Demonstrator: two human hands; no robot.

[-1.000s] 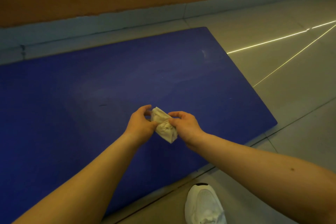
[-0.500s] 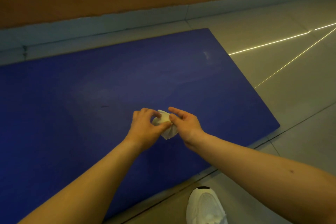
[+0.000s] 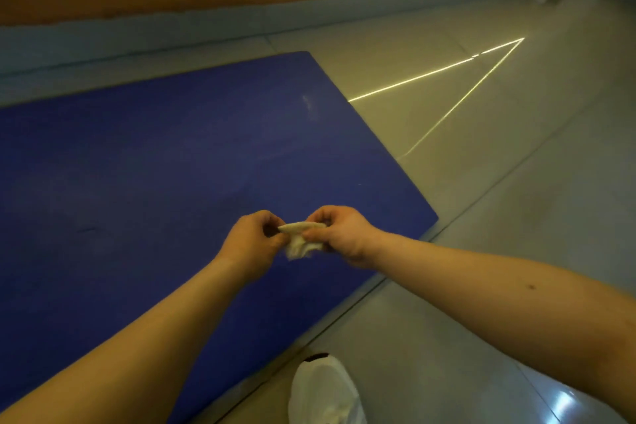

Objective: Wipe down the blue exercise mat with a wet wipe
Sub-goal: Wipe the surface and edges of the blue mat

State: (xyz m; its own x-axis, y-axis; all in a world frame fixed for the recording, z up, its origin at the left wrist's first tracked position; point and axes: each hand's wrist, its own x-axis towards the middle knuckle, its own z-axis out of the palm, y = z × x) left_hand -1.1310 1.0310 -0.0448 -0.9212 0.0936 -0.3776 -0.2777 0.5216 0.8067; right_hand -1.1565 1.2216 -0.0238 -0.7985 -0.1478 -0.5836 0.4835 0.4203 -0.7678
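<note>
The blue exercise mat [image 3: 155,165] lies flat on the tiled floor and fills the left and middle of the view. Above its near right part I hold a crumpled white wet wipe [image 3: 301,237] between both hands. My left hand [image 3: 253,241] pinches the wipe's left end with curled fingers. My right hand [image 3: 339,234] pinches its right end, and the top edge is stretched between them. The lower part of the wipe hangs bunched below my fingers, off the mat's surface.
An orange wall with a grey-blue skirting [image 3: 206,27] runs behind the mat. Grey floor tiles [image 3: 516,182] spread to the right, crossed by bright light lines. A white shoe [image 3: 323,392] stands on the floor by the mat's near edge.
Both hands have shifted their grip and pulled the wipe's top edge out sideways between them. The view has swung to the right and tilted down a little.
</note>
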